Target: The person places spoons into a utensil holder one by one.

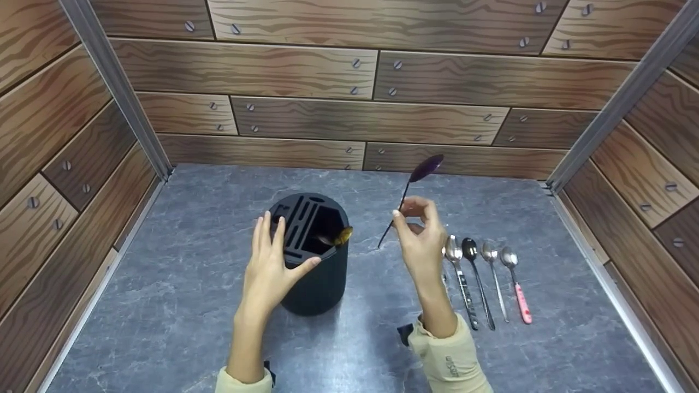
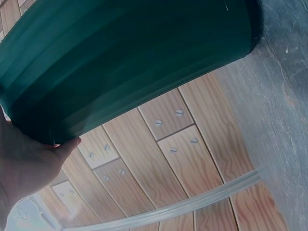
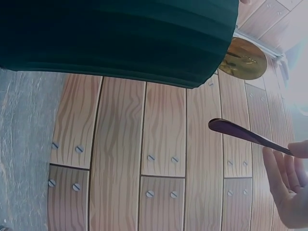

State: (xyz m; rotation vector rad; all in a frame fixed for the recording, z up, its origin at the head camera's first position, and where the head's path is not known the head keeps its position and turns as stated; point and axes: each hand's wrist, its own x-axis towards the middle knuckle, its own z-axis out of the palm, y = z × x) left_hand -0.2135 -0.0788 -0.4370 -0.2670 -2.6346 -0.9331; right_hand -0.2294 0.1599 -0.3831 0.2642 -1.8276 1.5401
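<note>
In the head view, my right hand [image 1: 423,237] pinches a dark purple spoon [image 1: 426,168] by its thin handle, bowl up, in the air right of a black ribbed utensil holder [image 1: 314,289]. The right wrist view shows the spoon's flat handle end [image 3: 231,129] sticking out past the fingertips. My left hand [image 1: 268,267] rests against the holder's top with straight, spread fingers along the left rim and the thumb at the front. The thumb lies close against the wall in the left wrist view. A gold spoon [image 1: 343,236] stands in the holder's large opening, its bowl at the right rim.
Right of my right hand, several spoons lie side by side, among them a black one [image 1: 470,250] and one with a pink handle [image 1: 522,303]. My right forearm partly covers the row. Wood-patterned walls [image 1: 306,117] enclose the grey marbled table [image 1: 180,278] at the back and sides.
</note>
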